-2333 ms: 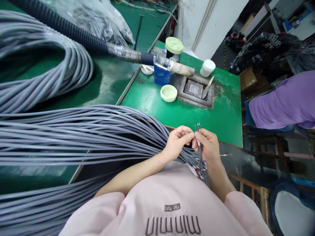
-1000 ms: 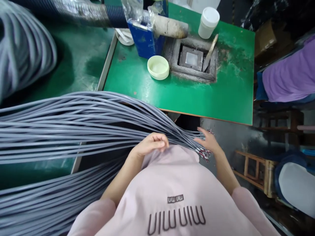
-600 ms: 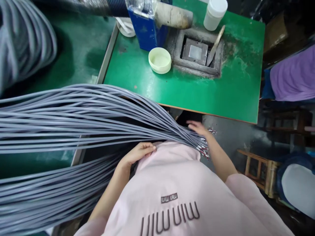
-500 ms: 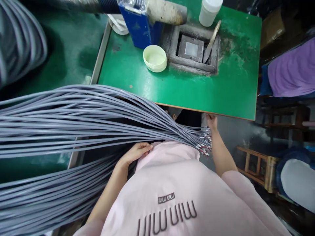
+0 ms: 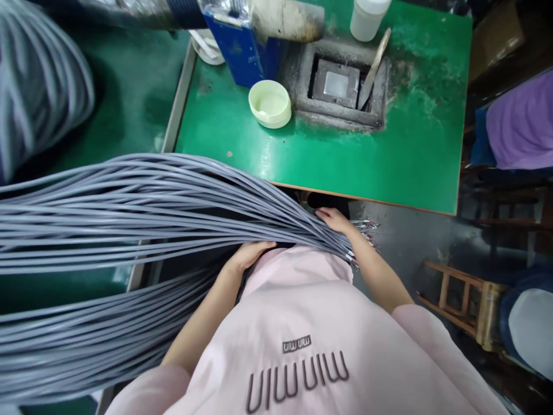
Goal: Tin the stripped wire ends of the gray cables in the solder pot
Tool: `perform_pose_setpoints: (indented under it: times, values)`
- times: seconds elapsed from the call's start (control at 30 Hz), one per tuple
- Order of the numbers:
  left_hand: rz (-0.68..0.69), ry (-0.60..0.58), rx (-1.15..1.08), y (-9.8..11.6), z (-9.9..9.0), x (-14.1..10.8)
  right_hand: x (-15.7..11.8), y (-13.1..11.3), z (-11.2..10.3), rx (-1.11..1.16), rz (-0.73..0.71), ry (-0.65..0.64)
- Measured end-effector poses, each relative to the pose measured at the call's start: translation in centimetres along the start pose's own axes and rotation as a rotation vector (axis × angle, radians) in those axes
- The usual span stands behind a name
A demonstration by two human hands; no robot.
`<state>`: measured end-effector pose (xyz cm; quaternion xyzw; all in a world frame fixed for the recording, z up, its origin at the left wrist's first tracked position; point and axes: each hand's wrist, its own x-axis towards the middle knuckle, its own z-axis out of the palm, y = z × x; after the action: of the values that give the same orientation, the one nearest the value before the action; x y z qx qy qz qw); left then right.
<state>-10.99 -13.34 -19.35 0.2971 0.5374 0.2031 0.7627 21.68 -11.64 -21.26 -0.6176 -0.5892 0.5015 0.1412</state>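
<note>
A thick bundle of grey sheathed cables (image 5: 173, 213) sweeps across my lap from the left. Its stripped ends, with thin red and white wires (image 5: 365, 229), fan out past my right hand. My right hand (image 5: 332, 219) lies on top of the bundle near those ends, fingers together, not visibly gripping. My left hand (image 5: 250, 255) rests flat at the bundle's lower edge, against my pale pink shirt (image 5: 298, 311). Neither hand holds a single cable apart from the rest.
Ahead stands a green workbench (image 5: 389, 167) with a grey metal pot (image 5: 336, 86) set in it, a metal scraper (image 5: 374, 69), a pale green lid (image 5: 270, 104), a white jar (image 5: 367, 20) and a blue box (image 5: 235, 49). A coiled cable (image 5: 38, 92) lies left; a wooden stool (image 5: 466, 302) stands lower right.
My right hand has swung from the table's edge back left onto the bundle. My left hand has shifted slightly up along my shirt. The view has tilted a little.
</note>
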Motion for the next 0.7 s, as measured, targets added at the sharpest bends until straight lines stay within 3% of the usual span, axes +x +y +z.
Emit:
perform_pose_setpoints:
  times: [0.07,0.27,0.5,0.7]
  values:
    - [-0.005,-0.086,-0.098,-0.1,1.1,1.0,1.6,0.3,0.5,0.021,-0.016,-0.084]
    - [-0.102,-0.155,-0.069,0.4,2.9,3.5,3.4,1.8,0.8,0.089,-0.023,-0.238]
    - [-0.202,-0.283,0.026,2.8,3.8,2.5,4.5,1.6,-0.2,0.189,0.014,-0.385]
    - [-0.164,-0.314,0.083,3.7,4.5,1.0,2.6,0.1,0.8,0.304,0.03,-0.349]
